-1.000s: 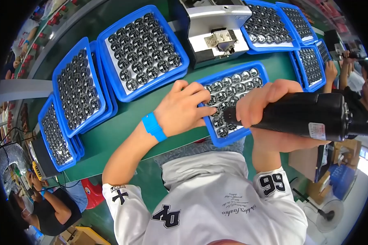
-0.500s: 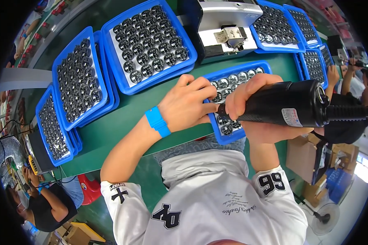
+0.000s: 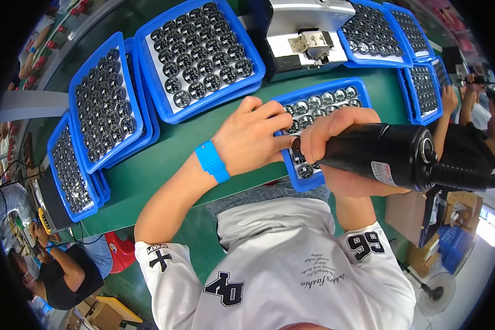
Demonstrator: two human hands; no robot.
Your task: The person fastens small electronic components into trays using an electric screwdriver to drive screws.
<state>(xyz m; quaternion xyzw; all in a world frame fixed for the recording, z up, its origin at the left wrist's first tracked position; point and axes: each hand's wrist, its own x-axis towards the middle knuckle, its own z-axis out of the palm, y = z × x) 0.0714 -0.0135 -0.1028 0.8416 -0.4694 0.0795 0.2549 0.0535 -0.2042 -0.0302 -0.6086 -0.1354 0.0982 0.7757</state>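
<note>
My right hand [image 3: 325, 138] is wrapped round a black electric screwdriver [image 3: 368, 157], held slanting with its tip toward my left hand. A black cable trails off its rear to the right. My left hand [image 3: 250, 132], a blue band on its wrist, has its fingers bent and closed at the screwdriver's tip. Whatever the fingertips pinch there is hidden. Below both hands lies a blue tray [image 3: 309, 186] with rows of small round parts [image 3: 313, 103], clear-topped and dark. My right hand and the screwdriver cover part of it.
Stacked blue trays [image 3: 173, 117] of similar parts stand at the left and back left, others [image 3: 377, 62] at the back right. Between them sits a metal-fronted device [image 3: 308, 47] on the green table [image 3: 203, 135]. A co-worker [image 3: 66, 269] sits far left.
The screwdriver's rear end has swung down toward me, with my right hand tilting along. The blue tray has shifted slightly right and away. My left hand has barely moved.
</note>
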